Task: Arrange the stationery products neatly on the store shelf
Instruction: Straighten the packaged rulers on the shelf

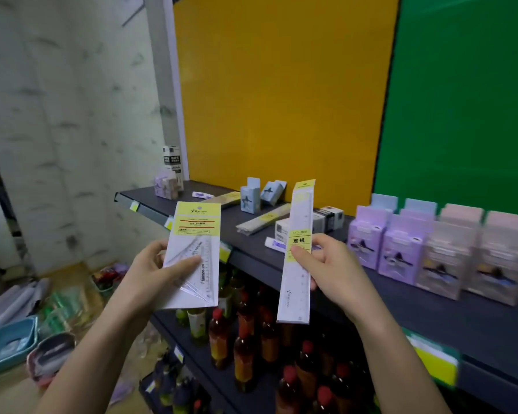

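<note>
Two packs in hand, so I'm maybe halfway. On the shelf [401,309] the right side looks sorted: purple boxes [380,243] and pinkish boxes [473,258] stand in tidy rows. The left part is a mess, with flat ruler packs [262,222] lying askew and small blue boxes [249,199] tilted. My left hand [159,273] has its fingers [180,265] pinched on a set square pack [193,243]. My right hand [326,270] grips a ruler pack [299,252] upright, both held in front of the shelf edge.
</note>
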### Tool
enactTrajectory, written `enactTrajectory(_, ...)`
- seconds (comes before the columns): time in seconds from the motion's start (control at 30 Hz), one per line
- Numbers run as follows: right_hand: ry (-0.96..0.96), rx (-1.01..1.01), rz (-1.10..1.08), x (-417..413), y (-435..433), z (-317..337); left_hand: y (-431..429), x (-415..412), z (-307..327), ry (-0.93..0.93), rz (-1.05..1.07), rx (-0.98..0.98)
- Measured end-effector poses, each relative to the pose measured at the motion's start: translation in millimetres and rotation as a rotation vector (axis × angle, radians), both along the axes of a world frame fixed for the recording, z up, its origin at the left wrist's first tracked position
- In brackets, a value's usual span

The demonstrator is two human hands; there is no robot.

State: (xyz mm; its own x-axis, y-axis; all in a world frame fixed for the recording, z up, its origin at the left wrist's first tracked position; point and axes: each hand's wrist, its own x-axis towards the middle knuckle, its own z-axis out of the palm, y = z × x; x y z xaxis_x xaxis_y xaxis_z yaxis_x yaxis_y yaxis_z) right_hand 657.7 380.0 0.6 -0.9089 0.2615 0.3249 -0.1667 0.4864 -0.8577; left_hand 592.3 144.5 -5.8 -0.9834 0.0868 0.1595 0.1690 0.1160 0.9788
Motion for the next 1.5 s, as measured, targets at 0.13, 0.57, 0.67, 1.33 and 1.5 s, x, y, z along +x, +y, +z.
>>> enactTrajectory(0.13, 0.035, 0.095, -0.075, -58.6, -12.9, 12.7, -9.7, -71.5, 10.9, 0.031, 0.011, -0.027)
enactTrajectory(0.57, -0.027, 0.409, -0.387, -193.1, -43.1, 18.1, -12.8, -291.2, 17.6, 0.188, -0.123, -0.171)
enactTrajectory(0.67, -0.038, 0.430, -0.509, -211.0, -46.9, 15.4, -4.5, -344.8, 14.1, 0.208, -0.232, -0.194)
enactTrajectory(1.33, -0.345, 0.239, -0.794, -290.1, -44.1, 3.1, 50.8, -479.8, -1.8, 0.289, -0.579, -0.582)
enactTrajectory(1.5, -0.447, 0.325, -0.860, -299.2, -41.7, -2.2, 54.4, -481.6, -7.0, 0.506, -0.478, -0.805)
